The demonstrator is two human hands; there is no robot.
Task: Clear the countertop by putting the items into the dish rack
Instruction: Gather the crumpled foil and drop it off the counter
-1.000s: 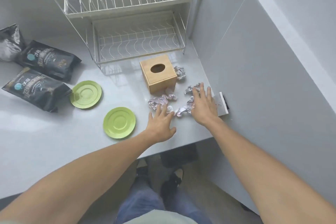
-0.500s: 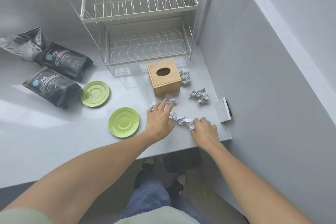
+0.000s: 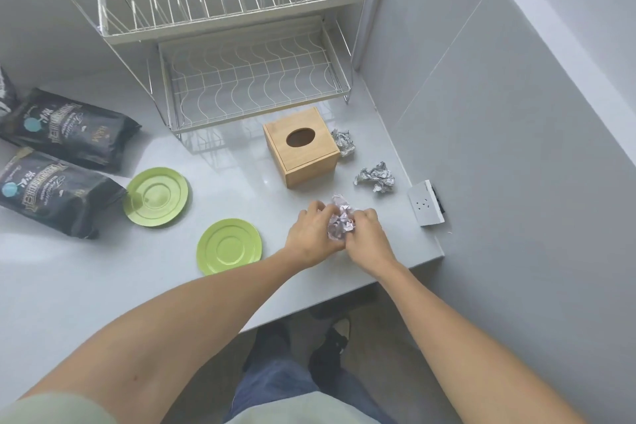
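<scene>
Single head-worn view, looking steeply down and forward from above the countertop's (image 3: 103,286) near edge; close over its right front corner; facing the dish rack (image 3: 234,45) at the back edge; wall (image 3: 516,183) along the right edge.

The front of the two-tier white wire dish rack (image 3: 247,79) is partly blocked on its right by a square wooden tissue box (image 3: 300,151). Bare grey countertop (image 3: 220,162) is left open between the box and two round green plates (image 3: 157,196), giving clear passage to the lower tier from the front edge.
</scene>
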